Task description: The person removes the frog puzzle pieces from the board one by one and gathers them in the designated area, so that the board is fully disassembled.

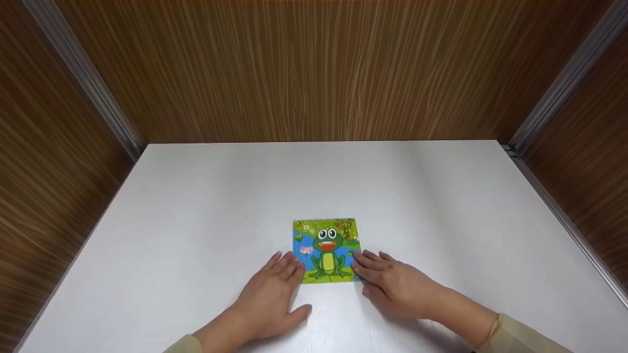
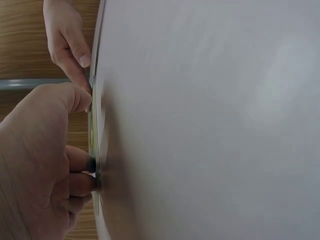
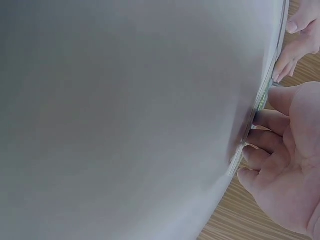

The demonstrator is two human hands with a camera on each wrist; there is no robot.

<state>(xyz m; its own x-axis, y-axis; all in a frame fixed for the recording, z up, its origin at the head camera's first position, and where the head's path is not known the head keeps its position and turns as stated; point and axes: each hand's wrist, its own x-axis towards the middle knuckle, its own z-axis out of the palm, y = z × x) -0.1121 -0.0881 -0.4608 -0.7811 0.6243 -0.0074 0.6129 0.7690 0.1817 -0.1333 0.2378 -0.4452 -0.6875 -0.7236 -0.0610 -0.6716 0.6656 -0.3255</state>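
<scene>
A square, thin picture board (image 1: 327,262) with a smiling green frog lies flat on the white table; faint lines on it suggest a jigsaw puzzle. At its lower left edge, the fingertips of my left hand (image 1: 270,296) touch the board, thumb spread out on the table side. My right hand (image 1: 407,289) rests its fingertips on the lower right edge. Seen edge-on in the left wrist view, the board is a thin strip beside the left hand (image 2: 42,155). The right wrist view shows the right hand (image 3: 295,150) with loosely bent fingers at the board's edge.
The white tabletop (image 1: 206,196) spreads around the board on all sides. A brown wood-grain panel (image 1: 314,73) stands behind it, with similar panels at left and right. Metal strips (image 1: 88,78) run along the corners.
</scene>
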